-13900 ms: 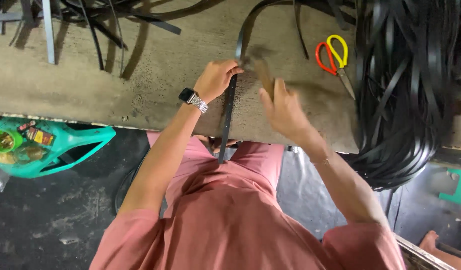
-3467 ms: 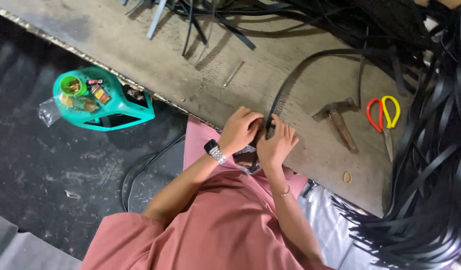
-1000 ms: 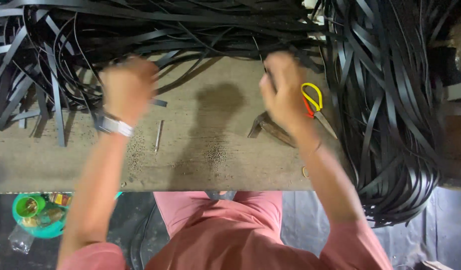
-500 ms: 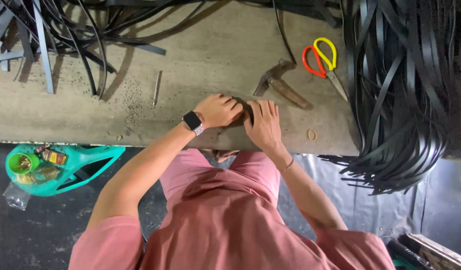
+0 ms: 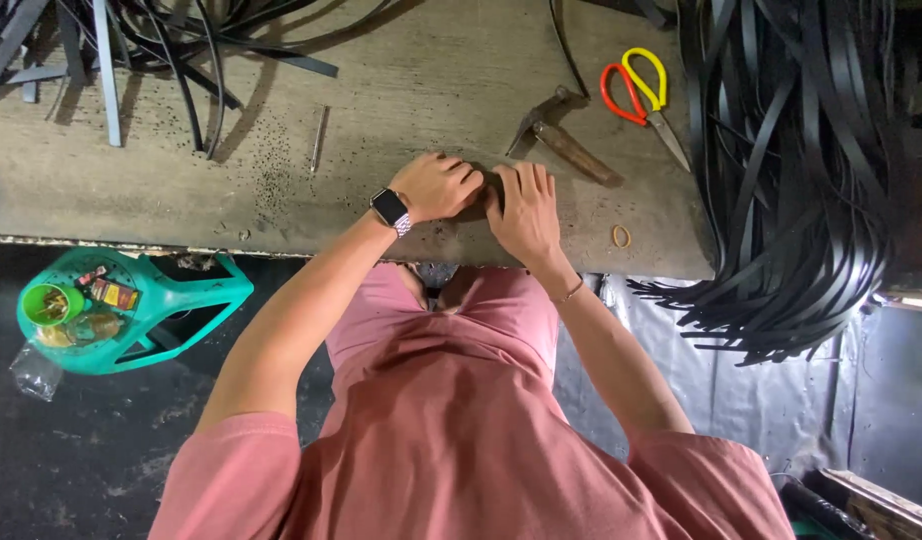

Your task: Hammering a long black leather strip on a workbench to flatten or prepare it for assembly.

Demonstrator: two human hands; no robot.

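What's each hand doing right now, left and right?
Left hand: curled shut on the workbench, knuckles up; what it grips is hidden.
Right hand: fingers extended, pressing flat on something dark between the hands; the thing cannot be told.

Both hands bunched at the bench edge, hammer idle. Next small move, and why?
Probably the right hand reaches up for the hammer: it lies free just beyond the fingers, while the left hand pins something dark, mostly hidden, on the bench.

both hands (image 5: 481, 195) pressed together on the wooden bench (image 5: 401, 90), hammer (image 5: 563, 143) beside.
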